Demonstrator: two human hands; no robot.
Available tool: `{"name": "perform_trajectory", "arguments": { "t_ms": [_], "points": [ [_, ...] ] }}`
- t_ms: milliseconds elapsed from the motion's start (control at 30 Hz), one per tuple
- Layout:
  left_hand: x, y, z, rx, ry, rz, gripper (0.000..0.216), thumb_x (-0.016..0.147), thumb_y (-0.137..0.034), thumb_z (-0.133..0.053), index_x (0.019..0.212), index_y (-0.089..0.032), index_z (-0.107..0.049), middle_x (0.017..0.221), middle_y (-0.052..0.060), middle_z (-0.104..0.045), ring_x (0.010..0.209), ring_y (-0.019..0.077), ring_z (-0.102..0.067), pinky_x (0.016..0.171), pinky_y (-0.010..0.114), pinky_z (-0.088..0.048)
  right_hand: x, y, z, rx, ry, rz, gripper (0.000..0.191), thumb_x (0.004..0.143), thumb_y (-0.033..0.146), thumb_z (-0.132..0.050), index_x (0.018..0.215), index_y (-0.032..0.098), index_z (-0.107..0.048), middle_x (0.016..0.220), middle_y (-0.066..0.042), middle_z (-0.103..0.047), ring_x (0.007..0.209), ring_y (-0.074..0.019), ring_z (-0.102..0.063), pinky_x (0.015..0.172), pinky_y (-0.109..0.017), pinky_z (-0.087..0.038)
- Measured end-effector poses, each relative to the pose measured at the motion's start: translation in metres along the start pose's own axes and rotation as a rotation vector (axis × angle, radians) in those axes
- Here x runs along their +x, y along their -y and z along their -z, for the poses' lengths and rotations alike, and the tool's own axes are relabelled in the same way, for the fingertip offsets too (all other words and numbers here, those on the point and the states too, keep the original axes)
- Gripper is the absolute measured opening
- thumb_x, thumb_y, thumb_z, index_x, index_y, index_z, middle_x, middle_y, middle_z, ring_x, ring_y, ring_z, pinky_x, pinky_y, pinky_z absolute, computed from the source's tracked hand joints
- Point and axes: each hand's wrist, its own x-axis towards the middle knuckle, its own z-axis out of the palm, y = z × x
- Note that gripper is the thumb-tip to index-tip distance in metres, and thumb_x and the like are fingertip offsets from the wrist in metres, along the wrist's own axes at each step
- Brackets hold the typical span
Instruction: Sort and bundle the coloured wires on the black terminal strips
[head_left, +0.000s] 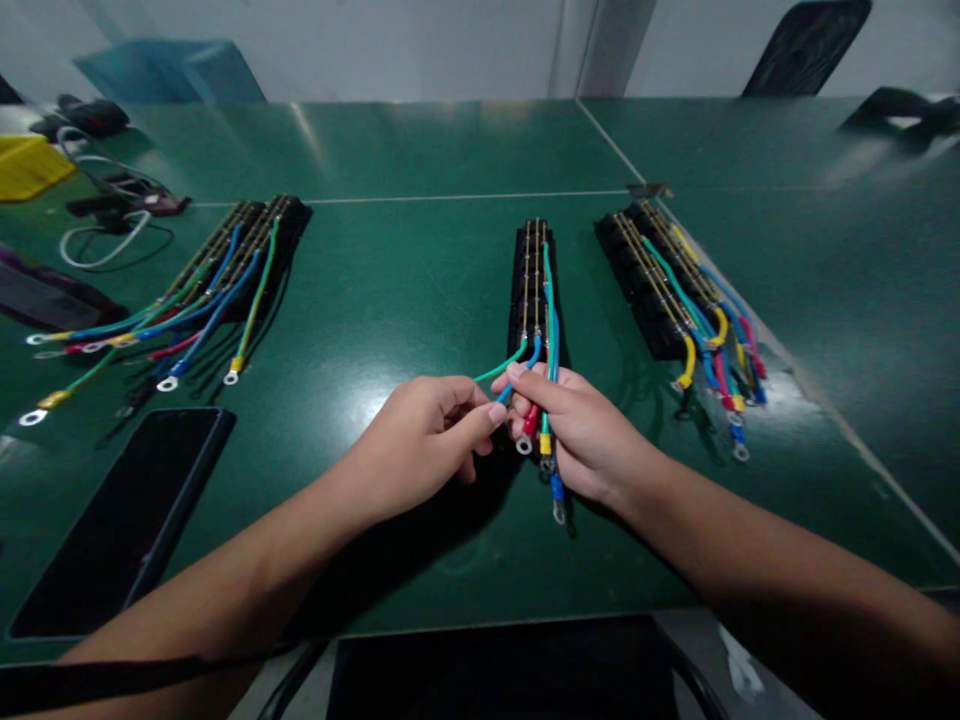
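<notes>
A narrow black terminal block (517,285) with brass-coloured strips lies in front of me, its wires running toward my body. My right hand (592,420) is closed around several of these wires, and the red, yellow and blue sleeved ring lugs (545,445) stick out below its fingers. Thumb and fingers of my left hand (431,435) pinch a blue wire (507,392) beside the right fingertips. A green wire (499,370) passes from the block toward the left fingers, where its end is hidden.
Other wired black blocks lie at the left (289,225) and right (652,310) on the green table (405,280). A phone (124,520) rests at front left. Behind it are cables (112,235) and a yellow bin (30,168). Chairs (810,45) stand beyond the far edge.
</notes>
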Motion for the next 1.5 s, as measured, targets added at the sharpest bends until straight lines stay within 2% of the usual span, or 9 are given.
{"name": "perform_trajectory", "arguments": {
  "t_ms": [100, 200, 333, 467, 700, 933, 1133, 1333, 1500],
  "points": [
    [-0.002, -0.001, -0.002, 0.313, -0.169, -0.148, 0.024, 0.090, -0.034, -0.052, 0.078, -0.016, -0.063, 0.058, -0.002, -0.061, 0.048, 0.0082, -0.055, 0.046, 0.017, -0.035, 0.000, -0.002, 0.001, -0.041, -0.028, 0.041, 0.022, 0.082, 0.034, -0.064, 0.078, 0.012, -0.063, 0.049, 0.003, -0.052, 0.045, -0.0062, -0.047, 0.046, -0.018, -0.034],
    [-0.003, 0.001, -0.003, 0.460, -0.281, -0.282, 0.018, 0.087, -0.031, -0.057, 0.080, -0.016, -0.064, 0.064, -0.001, -0.064, 0.054, 0.0089, -0.055, 0.050, 0.019, -0.034, -0.001, -0.003, 0.001, -0.039, -0.047, 0.040, 0.022, 0.082, 0.034, -0.064, 0.078, 0.013, -0.063, 0.049, 0.004, -0.051, 0.045, -0.0065, -0.046, 0.046, -0.019, -0.034],
    [-0.001, 0.006, -0.001, 0.578, -0.349, -0.405, 0.020, 0.080, -0.035, -0.067, 0.079, -0.016, -0.065, 0.066, -0.001, -0.062, 0.057, 0.0098, -0.052, 0.052, 0.020, -0.032, -0.001, -0.003, -0.001, -0.035, -0.065, 0.042, 0.021, 0.081, 0.032, -0.064, 0.076, 0.012, -0.062, 0.051, 0.004, -0.051, 0.045, -0.0062, -0.045, 0.048, -0.020, -0.035],
    [-0.001, 0.007, 0.000, 0.639, -0.387, -0.402, 0.020, 0.078, -0.035, -0.069, 0.073, -0.016, -0.066, 0.062, -0.001, -0.057, 0.057, 0.0100, -0.050, 0.052, 0.021, -0.030, -0.002, -0.003, -0.002, -0.050, -0.077, 0.043, 0.021, 0.081, 0.034, -0.065, 0.077, 0.013, -0.062, 0.049, 0.005, -0.050, 0.045, -0.0068, -0.045, 0.048, -0.021, -0.035],
    [-0.004, 0.004, -0.002, 0.634, -0.391, -0.319, 0.018, 0.083, -0.033, -0.063, 0.074, -0.017, -0.065, 0.066, -0.001, -0.062, 0.060, 0.0103, -0.053, 0.055, 0.021, -0.033, -0.003, -0.003, -0.002, -0.050, -0.071, 0.040, 0.023, 0.080, 0.036, -0.065, 0.074, 0.014, -0.061, 0.050, 0.004, -0.050, 0.046, -0.0065, -0.044, 0.047, -0.020, -0.033],
    [-0.003, 0.007, -0.001, 0.745, -0.363, -0.415, 0.022, 0.090, -0.028, -0.053, 0.074, -0.016, -0.063, 0.066, 0.000, -0.056, 0.058, 0.0102, -0.048, 0.055, 0.023, -0.030, -0.004, -0.002, -0.001, -0.076, -0.071, 0.028, 0.023, 0.081, 0.035, -0.064, 0.076, 0.013, -0.060, 0.050, 0.004, -0.051, 0.046, -0.0067, -0.044, 0.048, -0.021, -0.032],
    [-0.003, 0.011, -0.002, 0.849, -0.341, -0.433, 0.023, 0.091, -0.029, -0.048, 0.077, -0.016, -0.061, 0.068, 0.001, -0.055, 0.061, 0.0120, -0.049, 0.057, 0.024, -0.032, -0.003, -0.002, -0.001, -0.082, -0.061, 0.013, 0.018, 0.082, 0.030, -0.063, 0.078, 0.012, -0.061, 0.051, 0.004, -0.049, 0.046, -0.0063, -0.044, 0.047, -0.021, -0.031],
    [-0.005, 0.010, -0.004, 0.899, -0.356, -0.466, 0.018, 0.089, -0.029, -0.049, 0.082, -0.017, -0.060, 0.071, 0.002, -0.054, 0.059, 0.0116, -0.047, 0.056, 0.024, -0.033, -0.002, -0.004, 0.000, -0.077, -0.087, 0.042, 0.023, 0.079, 0.035, -0.066, 0.078, 0.013, -0.061, 0.053, 0.004, -0.049, 0.047, -0.0062, -0.044, 0.047, -0.021, -0.031],
    [-0.006, 0.008, -0.003, 0.977, -0.349, -0.455, 0.023, 0.092, -0.027, -0.044, 0.079, -0.017, -0.060, 0.070, 0.002, -0.052, 0.060, 0.0119, -0.048, 0.056, 0.025, -0.034, -0.002, -0.003, -0.002, -0.080, -0.091, 0.030, 0.022, 0.079, 0.035, -0.066, 0.077, 0.013, -0.060, 0.053, 0.005, -0.049, 0.046, -0.0060, -0.043, 0.046, -0.020, -0.031]
  ]
}}
